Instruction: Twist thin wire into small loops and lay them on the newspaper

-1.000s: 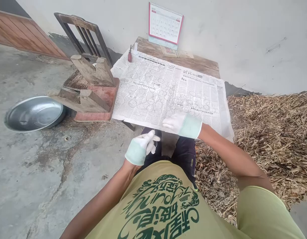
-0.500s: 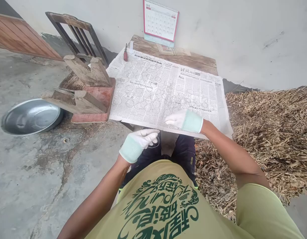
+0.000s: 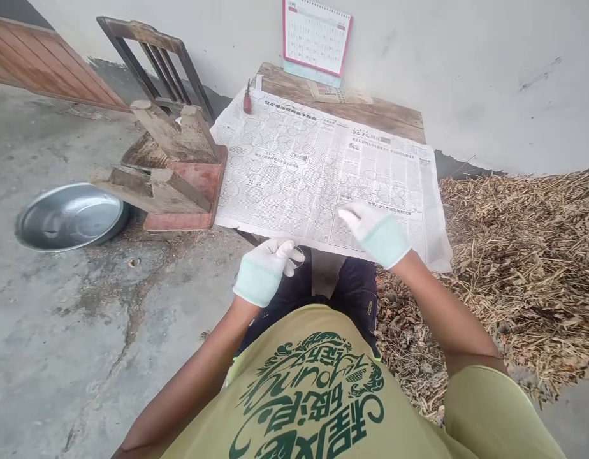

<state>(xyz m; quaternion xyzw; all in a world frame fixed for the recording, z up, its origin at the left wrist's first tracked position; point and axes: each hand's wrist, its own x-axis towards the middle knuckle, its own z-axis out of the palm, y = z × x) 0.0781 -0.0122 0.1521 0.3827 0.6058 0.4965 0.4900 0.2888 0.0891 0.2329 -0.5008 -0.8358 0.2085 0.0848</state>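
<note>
1. Your left hand (image 3: 262,274), in a white knit glove, has its fingers (image 3: 281,250) pinched together on a thin loop of thread or wire (image 3: 298,256). The loop sits just past the newspaper's near edge, above your lap, probably held there to keep it clear of the paper.
2. Your gloved right hand (image 3: 380,237) is over the newspaper (image 3: 294,172), fingers together and extended, clamped on nothing. You cannot tell whether they touch the sheet.
3. The newspaper lies spread across a wooden table (image 3: 380,115), apparently placed so both hands reach it easily.
4. A red-handled screwdriver (image 3: 247,101) lies at the far edge, well away from your hands.
5. On your left, a wooden stand (image 3: 170,134) and a metal basin (image 3: 69,217) stand apart from your hands; concrete floor (image 3: 84,331) offers open room. On your right, dry stalks (image 3: 528,255) crowd the paper's edge.
</note>
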